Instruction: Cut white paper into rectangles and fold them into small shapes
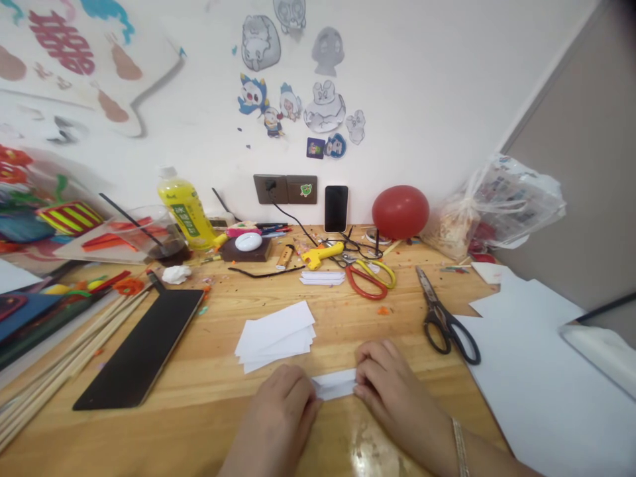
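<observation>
A small strip of white paper (pixel 335 384), seemingly folded, lies low over the wooden table between my two hands. My left hand (pixel 283 404) pinches its left end, fingers curled. At the other end, the fingers of my right hand (pixel 385 384) are closed on the paper; a bracelet circles that wrist. Just beyond my left hand rests a loose stack of white paper slips (pixel 275 334). Farther back, several narrow folded paper strips (pixel 322 277) sit together near a yellow glue gun (pixel 322 254).
Black-handled scissors (pixel 444 324) lie right of my hands, beside large white sheets (pixel 541 377). Scissors with red and yellow handles (pixel 370 278) lie farther back. A black board (pixel 144 351) and wooden sticks (pixel 74 358) are at left. A drink bottle (pixel 186 209) and red balloon (pixel 400 212) stand behind.
</observation>
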Tool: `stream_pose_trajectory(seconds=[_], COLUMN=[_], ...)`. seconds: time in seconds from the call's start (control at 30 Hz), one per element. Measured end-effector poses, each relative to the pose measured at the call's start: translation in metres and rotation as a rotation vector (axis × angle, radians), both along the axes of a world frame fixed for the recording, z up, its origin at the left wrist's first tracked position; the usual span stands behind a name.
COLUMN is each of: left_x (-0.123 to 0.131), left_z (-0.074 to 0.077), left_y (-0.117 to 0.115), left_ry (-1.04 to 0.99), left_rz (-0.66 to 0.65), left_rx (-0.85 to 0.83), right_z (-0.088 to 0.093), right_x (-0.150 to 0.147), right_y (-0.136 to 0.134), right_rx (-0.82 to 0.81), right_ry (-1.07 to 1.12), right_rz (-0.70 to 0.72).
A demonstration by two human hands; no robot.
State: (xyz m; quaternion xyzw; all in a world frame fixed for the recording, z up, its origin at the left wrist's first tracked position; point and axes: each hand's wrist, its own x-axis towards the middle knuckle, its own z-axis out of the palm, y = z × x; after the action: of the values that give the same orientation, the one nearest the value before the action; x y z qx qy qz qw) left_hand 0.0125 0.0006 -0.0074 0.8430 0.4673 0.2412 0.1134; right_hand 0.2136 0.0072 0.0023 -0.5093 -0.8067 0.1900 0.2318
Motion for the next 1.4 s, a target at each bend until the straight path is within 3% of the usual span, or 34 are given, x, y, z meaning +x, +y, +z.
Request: stream_pose_trajectory(seconds=[0.2,0.47,0.77,0.93,1.07,1.4], left_x=[0.007,0.014,0.017,0.013,0.011,0.008], left_z=[0.003,0.002,0.008,0.010,0.006,0.005], left_y=[0.000,-0.001,0.005,0.005,0.005,0.006], left_ry=[0.095,0.330,0.286,0.277,0.235,0.201], left_rz=[0.023,0.054,0.177,0.102,-0.022,-0.087], left_rx=[0.058,0.083,-0.074,0.029,0.239,0.271], right_z=[-0.001,-0.004,-0.005,-0.005,-0.005,-0.009], right_x=[-0.002,-0.004,-0.005,-0.003,-0.005,-0.007], right_y=[-0.001,-0.003,-0.001,-0.002,-0.004,-0.004], right_rx=[-0.035,0.020,0.048,0.036,0.186,0.267], right_ry=[0.082,0.061,0.060,0.058,0.001,-0.040], right_rz=[-0.098,-0.126,-0.143,-0.121,0.023,0.078])
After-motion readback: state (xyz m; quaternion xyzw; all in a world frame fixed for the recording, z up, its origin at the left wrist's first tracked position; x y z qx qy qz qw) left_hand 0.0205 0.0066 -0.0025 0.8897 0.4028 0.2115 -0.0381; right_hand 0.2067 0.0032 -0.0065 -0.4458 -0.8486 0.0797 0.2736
